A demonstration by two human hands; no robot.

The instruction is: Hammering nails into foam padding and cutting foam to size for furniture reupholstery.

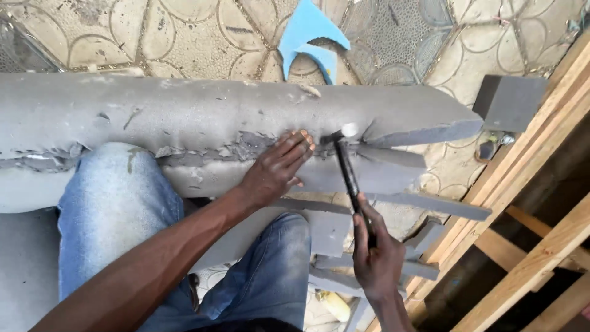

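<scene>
Item: grey foam-padded cushion (pixel 203 117), lying lengthwise across our knees above the patterned tiled floor (pixel 184 37). We are pressing our left hand (pixel 276 169), fingers held close together and flat, onto the torn seam along the cushion's near edge. We are gripping a black-handled hammer (pixel 349 175) in our right hand (pixel 376 258), fingers closed around the handle, its pale head touching the seam just beside the left fingertips. Grey foam offcuts (pixel 424 206) are lying below the cushion's right end; a blue foam scrap (pixel 310 31) is lying beyond its far edge; a wooden frame (pixel 541 184) is standing at right.
</scene>
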